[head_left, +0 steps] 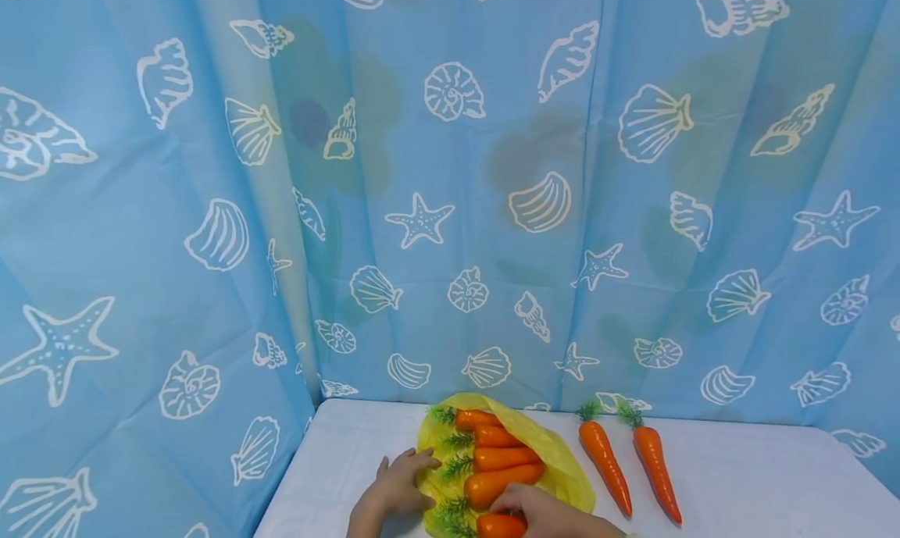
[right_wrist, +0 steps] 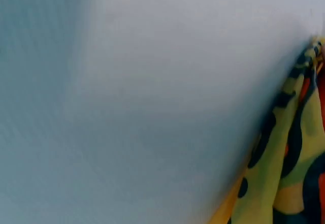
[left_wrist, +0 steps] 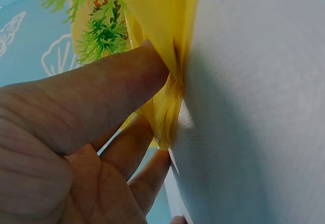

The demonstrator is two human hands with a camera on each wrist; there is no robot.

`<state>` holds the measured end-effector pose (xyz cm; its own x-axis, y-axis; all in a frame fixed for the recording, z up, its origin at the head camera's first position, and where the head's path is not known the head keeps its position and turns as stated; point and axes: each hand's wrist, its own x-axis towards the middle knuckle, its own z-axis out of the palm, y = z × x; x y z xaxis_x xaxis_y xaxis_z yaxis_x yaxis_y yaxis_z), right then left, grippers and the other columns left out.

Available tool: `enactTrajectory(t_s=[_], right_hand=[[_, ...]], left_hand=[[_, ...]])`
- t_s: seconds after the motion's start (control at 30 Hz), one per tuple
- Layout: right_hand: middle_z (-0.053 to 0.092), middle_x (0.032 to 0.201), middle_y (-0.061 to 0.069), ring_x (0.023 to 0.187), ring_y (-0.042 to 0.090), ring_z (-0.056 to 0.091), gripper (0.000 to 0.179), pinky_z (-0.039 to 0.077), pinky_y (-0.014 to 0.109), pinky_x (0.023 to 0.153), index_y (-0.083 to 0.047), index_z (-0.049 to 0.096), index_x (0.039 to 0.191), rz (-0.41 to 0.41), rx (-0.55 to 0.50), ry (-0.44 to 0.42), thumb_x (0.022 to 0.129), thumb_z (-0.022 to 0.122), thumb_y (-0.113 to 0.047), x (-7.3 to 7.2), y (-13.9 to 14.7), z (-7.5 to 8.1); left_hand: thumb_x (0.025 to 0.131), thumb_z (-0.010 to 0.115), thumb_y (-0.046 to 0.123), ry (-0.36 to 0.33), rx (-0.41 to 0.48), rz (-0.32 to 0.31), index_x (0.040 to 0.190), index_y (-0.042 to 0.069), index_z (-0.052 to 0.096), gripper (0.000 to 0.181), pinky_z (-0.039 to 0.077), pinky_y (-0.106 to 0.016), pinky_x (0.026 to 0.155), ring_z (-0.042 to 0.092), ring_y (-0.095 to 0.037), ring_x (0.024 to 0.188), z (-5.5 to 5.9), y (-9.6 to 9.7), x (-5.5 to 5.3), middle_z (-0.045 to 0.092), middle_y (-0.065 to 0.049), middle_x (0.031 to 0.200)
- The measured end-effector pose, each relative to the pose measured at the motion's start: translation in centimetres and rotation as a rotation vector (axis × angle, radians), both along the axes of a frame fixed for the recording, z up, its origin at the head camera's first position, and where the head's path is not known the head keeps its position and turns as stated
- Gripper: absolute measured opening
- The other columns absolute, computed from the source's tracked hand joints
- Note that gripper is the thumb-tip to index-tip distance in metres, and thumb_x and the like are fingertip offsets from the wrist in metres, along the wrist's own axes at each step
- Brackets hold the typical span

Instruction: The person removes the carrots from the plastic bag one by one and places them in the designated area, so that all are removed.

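Markings (right_wrist: 293,150), dark, unreadable, on thin yellow plastic bag (head_left: 571,474) | left hand (head_left: 397,483): fingers extended, touching bag | right hand (head_left: 541,511): grasping glossy orange carrot (head_left: 501,526)

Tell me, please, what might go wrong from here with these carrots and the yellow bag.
The thin yellow bag might crumple where the left hand pinches its edge. The glossy carrot in the right hand could slip. The feathery green tops may snag on the bag's folds.

carrots (head_left: 657,472): glossy, smooth | yellow bag (head_left: 573,475): crinkled plastic | tabletop (head_left: 766,475): matt, perhaps cloth
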<state>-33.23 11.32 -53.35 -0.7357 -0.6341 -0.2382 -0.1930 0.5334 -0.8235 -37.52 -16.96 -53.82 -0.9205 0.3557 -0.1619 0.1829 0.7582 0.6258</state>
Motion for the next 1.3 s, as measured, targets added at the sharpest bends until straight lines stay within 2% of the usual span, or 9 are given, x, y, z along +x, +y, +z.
enactTrajectory(t_s=[0.2,0.43,0.6,1.07,1.3], right_hand=[[0.068,0.103,-0.013,0.087,0.006,0.059,0.04,0.052,0.023,0.078,-0.022,0.068,0.119,0.039,-0.004,0.048,0.084,0.077,-0.04,0.06,-0.32,-0.05],[0.068,0.104,-0.014,0.087,0.006,0.061,0.041,0.054,0.024,0.079,-0.023,0.067,0.121,0.054,-0.001,0.035,0.085,0.076,-0.041,0.21,-0.32,0.08],[0.068,0.102,-0.015,0.085,0.002,0.06,0.037,0.053,0.02,0.077,-0.022,0.067,0.119,0.084,-0.003,0.066,0.087,0.074,-0.039,0.21,-0.33,0.05],[0.068,0.098,-0.013,0.083,0.001,0.061,0.029,0.052,0.019,0.073,-0.022,0.068,0.115,0.162,-0.081,0.034,0.09,0.071,-0.035,-0.08,-0.07,0.45],[0.066,0.106,-0.013,0.09,0.0,0.061,0.033,0.051,0.018,0.079,-0.02,0.064,0.125,0.221,-0.148,0.061,0.094,0.067,-0.031,0.0,-0.06,0.5]], left_hand=[[0.078,0.081,0.014,-0.001,0.011,0.003,0.123,0.016,0.068,0.047,0.005,-0.078,0.111,0.031,-0.048,0.143,-0.02,-0.05,-0.06,0.051,-0.014,0.148],[0.078,0.08,0.013,-0.003,0.014,-0.004,0.123,0.016,0.068,0.046,0.004,-0.078,0.111,0.031,-0.048,0.142,0.01,-0.02,-0.02,0.051,-0.014,0.148],[0.079,0.08,0.012,-0.001,0.022,-0.015,0.123,0.016,0.068,0.046,0.004,-0.078,0.111,0.031,-0.049,0.142,0.18,-0.12,0.19,0.051,-0.015,0.148],[0.078,0.08,0.013,0.009,0.025,-0.025,0.123,0.016,0.068,0.046,0.005,-0.079,0.11,0.031,-0.049,0.142,-0.06,-0.17,-0.07,0.051,-0.015,0.148],[0.079,0.08,0.014,0.015,0.028,-0.032,0.123,0.015,0.068,0.046,0.005,-0.079,0.11,0.031,-0.049,0.142,0.14,-0.27,0.1,0.05,-0.015,0.148]])
